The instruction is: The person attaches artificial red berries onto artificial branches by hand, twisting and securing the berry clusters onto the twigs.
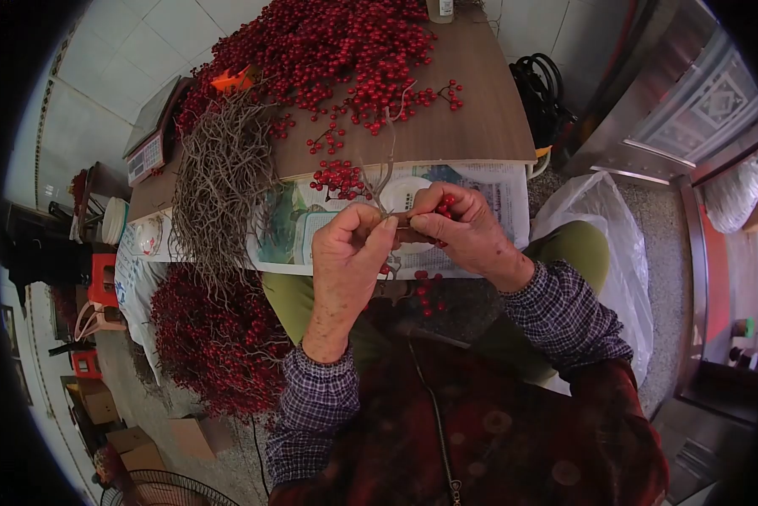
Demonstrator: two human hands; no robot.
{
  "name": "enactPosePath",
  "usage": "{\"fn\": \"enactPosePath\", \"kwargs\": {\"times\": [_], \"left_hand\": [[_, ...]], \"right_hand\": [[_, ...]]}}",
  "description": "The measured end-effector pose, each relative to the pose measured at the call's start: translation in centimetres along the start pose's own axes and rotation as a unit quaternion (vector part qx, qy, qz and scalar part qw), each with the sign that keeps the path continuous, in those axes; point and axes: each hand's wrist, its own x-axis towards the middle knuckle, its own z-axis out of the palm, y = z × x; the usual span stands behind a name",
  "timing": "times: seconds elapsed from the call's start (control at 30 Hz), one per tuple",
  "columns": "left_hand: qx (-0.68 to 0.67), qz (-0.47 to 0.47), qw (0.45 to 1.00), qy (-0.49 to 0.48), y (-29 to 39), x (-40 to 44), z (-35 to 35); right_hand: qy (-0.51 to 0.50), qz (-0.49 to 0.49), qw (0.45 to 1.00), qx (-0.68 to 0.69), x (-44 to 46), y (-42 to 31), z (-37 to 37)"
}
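Observation:
Between thumb and finger my left hand (349, 261) pinches a thin brown twig (385, 173) that rises above the knuckles. Close beside it on the right, my right hand (467, 226) is closed on a small sprig of red berries (446, 205). The fingertips of both hands nearly meet over a round white dish (402, 190) on newspaper (497, 190). A red berry cluster (338, 180) shows just above my left hand. More berries (428, 295) hang below the hands, their stem partly hidden.
A large heap of red berries (328, 51) covers the back of the brown table (472, 110). Bare twigs (223, 181) lie at its left, beside a scale (147, 158) and an orange object (233, 79). Berry branches (214, 346) lie below left; a clear plastic bag (619, 253) is at right.

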Motion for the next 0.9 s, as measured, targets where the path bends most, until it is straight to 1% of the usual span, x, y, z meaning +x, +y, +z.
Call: {"fn": "enactPosePath", "kwargs": {"times": [0.27,0.47,0.53,0.57,0.63,0.67,0.73,0.77,0.83,0.9], "left_hand": [[0.021,-0.001,1.000,-0.008,-0.1,0.0,0.1],[0.026,0.002,1.000,-0.008,-0.3,0.1,0.0],[0.030,0.003,1.000,-0.007,-0.4,0.2,0.0],[0.024,0.003,1.000,-0.006,-0.4,0.1,0.0],[0.019,0.009,1.000,-0.006,-0.1,0.1,-0.1],[0.031,0.006,0.999,-0.011,0.3,0.0,-0.2],[0.046,0.006,0.999,-0.016,1.1,-0.2,-0.8],[0.071,-0.006,0.997,-0.026,1.5,-0.3,-1.1],[0.095,-0.018,0.994,-0.042,1.8,-0.6,-1.9],[0.071,-0.075,0.986,-0.129,1.9,-0.8,-2.7]], "right_hand": [[0.014,0.005,1.000,-0.017,-0.1,0.3,0.0],[0.021,-0.005,1.000,0.020,0.1,0.4,0.3],[0.024,-0.004,0.999,-0.039,0.1,0.6,0.1],[0.024,-0.006,0.999,-0.040,0.1,0.4,0.0],[0.013,0.010,0.994,-0.106,0.0,-0.4,0.0],[0.010,0.005,0.994,-0.110,0.2,-1.4,0.0],[-0.033,0.020,0.968,-0.248,0.3,-3.6,0.1],[-0.033,0.017,0.968,-0.250,0.5,-3.8,-0.3],[0.021,-0.035,0.983,-0.179,1.0,-4.2,-1.1],[0.046,-0.020,0.985,-0.167,0.7,-4.3,-1.1]]}}
